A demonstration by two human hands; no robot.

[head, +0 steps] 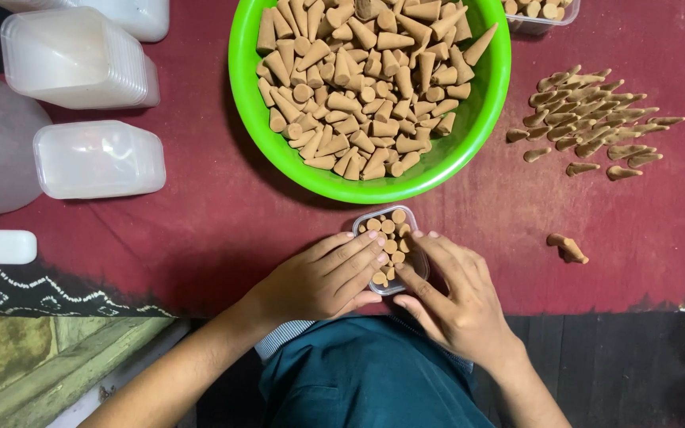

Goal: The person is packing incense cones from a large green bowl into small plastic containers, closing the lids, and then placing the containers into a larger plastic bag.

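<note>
**Both hands around a small box of incense cones**

Dark green trousers (pixel 366 380) of the person fill the bottom of the view, and just above them the two hands meet. Left hand (pixel 323 279) lies with its fingers stretched over the left side of a small clear plastic box (pixel 391 247); the grip is not clenched, the fingers press flat against the box and the cones in it. Right hand (pixel 453 297) holds the right side of the same box, fingers half bent around its wall. Inside the box, brown incense cones (pixel 388 234) stand packed close, their round bases showing upward.

The box rests on a dark red cloth (pixel 200 222), just below a big green bowl (pixel 485 111). The bowl is heaped with loose cones (pixel 366 79) of the same colour. To the right, a flat group of cones (pixel 592 111) lies on the cloth, and two single cones (pixel 568 248) lie near the right hand. On the left stand a stack of empty clear boxes (pixel 77 59), one more clear box (pixel 98 158) and a small white case (pixel 10 246)
</note>
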